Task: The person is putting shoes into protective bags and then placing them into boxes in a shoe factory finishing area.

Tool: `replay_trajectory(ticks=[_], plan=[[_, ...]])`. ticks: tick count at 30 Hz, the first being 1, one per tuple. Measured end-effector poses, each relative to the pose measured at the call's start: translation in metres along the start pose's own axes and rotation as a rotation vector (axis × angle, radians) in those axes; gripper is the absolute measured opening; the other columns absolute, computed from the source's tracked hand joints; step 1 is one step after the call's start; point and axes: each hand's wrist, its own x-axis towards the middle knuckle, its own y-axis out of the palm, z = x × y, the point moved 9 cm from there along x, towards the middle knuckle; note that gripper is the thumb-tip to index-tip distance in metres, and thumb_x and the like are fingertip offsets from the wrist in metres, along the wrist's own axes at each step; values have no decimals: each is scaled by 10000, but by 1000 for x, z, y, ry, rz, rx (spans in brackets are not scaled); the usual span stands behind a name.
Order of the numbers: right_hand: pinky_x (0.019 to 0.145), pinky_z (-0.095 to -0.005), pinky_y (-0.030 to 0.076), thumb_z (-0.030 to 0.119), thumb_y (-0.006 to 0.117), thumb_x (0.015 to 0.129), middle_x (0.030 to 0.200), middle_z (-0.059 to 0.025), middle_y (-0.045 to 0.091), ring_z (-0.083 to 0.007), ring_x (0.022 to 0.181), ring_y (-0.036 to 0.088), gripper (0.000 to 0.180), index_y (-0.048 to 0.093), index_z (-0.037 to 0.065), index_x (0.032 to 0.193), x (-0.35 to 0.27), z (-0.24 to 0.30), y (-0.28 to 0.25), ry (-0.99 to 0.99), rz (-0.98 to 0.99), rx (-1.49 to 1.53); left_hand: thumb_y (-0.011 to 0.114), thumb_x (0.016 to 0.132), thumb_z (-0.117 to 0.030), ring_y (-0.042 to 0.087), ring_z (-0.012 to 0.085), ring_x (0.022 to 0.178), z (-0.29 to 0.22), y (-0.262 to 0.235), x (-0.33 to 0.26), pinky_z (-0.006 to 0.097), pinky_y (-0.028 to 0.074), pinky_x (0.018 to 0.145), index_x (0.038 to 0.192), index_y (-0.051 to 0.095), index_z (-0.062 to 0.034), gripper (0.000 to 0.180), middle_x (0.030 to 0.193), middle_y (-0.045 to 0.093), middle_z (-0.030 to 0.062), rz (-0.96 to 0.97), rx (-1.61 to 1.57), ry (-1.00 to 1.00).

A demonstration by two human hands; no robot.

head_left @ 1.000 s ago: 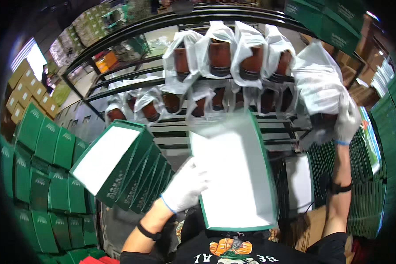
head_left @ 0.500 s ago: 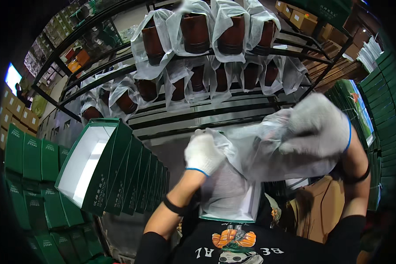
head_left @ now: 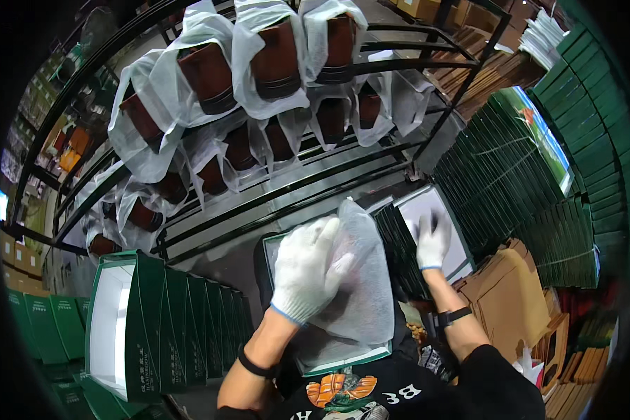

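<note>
My left hand point(head_left: 306, 269), in a white knit glove, lies on a bundle wrapped in thin white cloth point(head_left: 364, 287), its fingers stretched out and its thumb apart. This bundle sits partly in a green-edged box point(head_left: 350, 360) at my front, and what it wraps is hidden. My right hand point(head_left: 434, 241), gloved too, is over the white inside of an upper box part point(head_left: 449, 213) on the right. Its fingers are spread and slightly blurred, with nothing visible in them; whether they touch the surface I cannot tell.
Nested green boxes point(head_left: 189, 336) stand on the left. A black metal rack point(head_left: 280, 192) ahead carries brown items point(head_left: 276, 59) with dark lower rims, draped in white cloth. Tied stacks of green cartons point(head_left: 497, 154) and brown cardboard point(head_left: 507, 297) line the right.
My right hand has let go of the white cloth and moved down to the white-lined box part. My left hand has opened from its hold on the cloth. The view has swung right.
</note>
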Motion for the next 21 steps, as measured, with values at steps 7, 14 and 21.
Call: replay_trajectory(ticks=[7, 14, 21], plan=[[1028, -525, 512, 295, 594, 1091, 1177, -241, 726, -456, 1101, 660, 306, 701, 9, 1083, -62, -173, -16, -167, 114, -262, 746, 948, -286, 687, 419, 1148, -3, 85, -13, 511, 558, 973, 1387, 640, -8, 531, 1293, 672, 234, 63, 446, 55], [1117, -393, 509, 348, 537, 1129, 1327, -245, 720, -336, 1278, 686, 510, 614, -46, 1443, -12, 25, -114, 493, 477, 1247, 667, 1030, -249, 682, 461, 1177, 27, 52, -21, 498, 552, 1032, 1280, 688, 67, 403, 1245, 697, 272, 199, 49, -197], [1238, -469, 397, 286, 881, 845, 1518, -240, 578, -391, 1400, 566, 1011, 366, -29, 1657, -209, 81, -57, 116, 855, 439, 780, 890, -19, 636, 280, 1311, -15, 2, -231, 396, 481, 1167, 1609, 451, 60, 794, 1426, 618, 221, -34, -273, -651]])
